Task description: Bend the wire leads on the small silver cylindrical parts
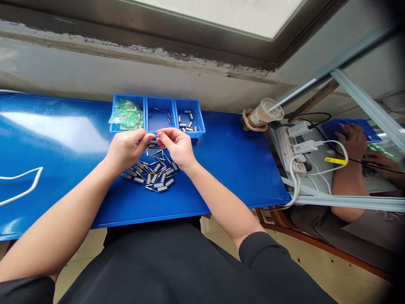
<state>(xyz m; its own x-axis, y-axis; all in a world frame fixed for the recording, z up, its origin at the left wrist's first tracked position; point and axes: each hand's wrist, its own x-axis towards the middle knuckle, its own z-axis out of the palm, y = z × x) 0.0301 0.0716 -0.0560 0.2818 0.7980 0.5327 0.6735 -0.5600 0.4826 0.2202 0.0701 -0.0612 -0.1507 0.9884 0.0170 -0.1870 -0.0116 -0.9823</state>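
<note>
From where I stand, both bare hands meet above a glossy blue table (234,169), just in front of a row of three blue plastic bins (160,100). The left hand (126,147) has its fingers curled under and its thumb pressed forward; the right hand (177,147) bends its thumb and forefinger towards the left thumb. Their tips come together, but I cannot tell whether either one is grasping anything small there.

Beneath and nearer the body, short grey faceted metal pieces (170,182) lie jumbled with slender silver metal rods (152,189) in a loose heap on the table. The left bin holds clear plastic packets with green contents (128,115); the middle one, a few thin dark metal pins (168,115); the right one, scattered short silver metal cylinders (190,125). Farther right, near the table's corner, a clear plastic cup of brown drink (260,116) sits in a brown holder (245,121).
</note>
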